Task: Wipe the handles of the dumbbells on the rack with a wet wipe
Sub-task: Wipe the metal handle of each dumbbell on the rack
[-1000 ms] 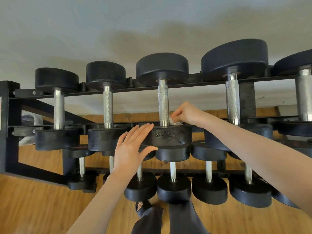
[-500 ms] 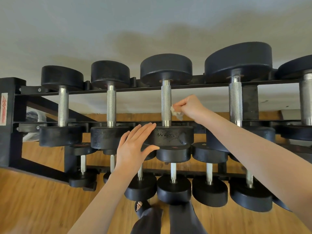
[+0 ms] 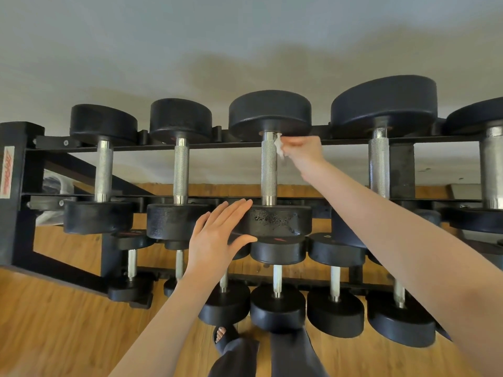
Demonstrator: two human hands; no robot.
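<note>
A black two-tier rack (image 3: 19, 186) carries black dumbbells with knurled steel handles. My right hand (image 3: 303, 152) pinches a small white wet wipe (image 3: 279, 148) against the far end of the middle top-row dumbbell's handle (image 3: 269, 170), just under its far head (image 3: 270, 114). My left hand (image 3: 217, 235) lies flat with straight fingers against the left side of that dumbbell's near head (image 3: 280, 220), the thumb under its rim.
Other top-row handles stand to the left (image 3: 181, 174) (image 3: 103, 170) and right (image 3: 379, 165) (image 3: 493, 170). A lower row of smaller dumbbells (image 3: 277, 308) sits beneath. The floor is wood (image 3: 54, 336); a sandalled foot (image 3: 221, 336) and dark trouser legs show below.
My right hand has slid the wipe along the middle handle from its near end to its far end. My left hand has stayed on the near head.
</note>
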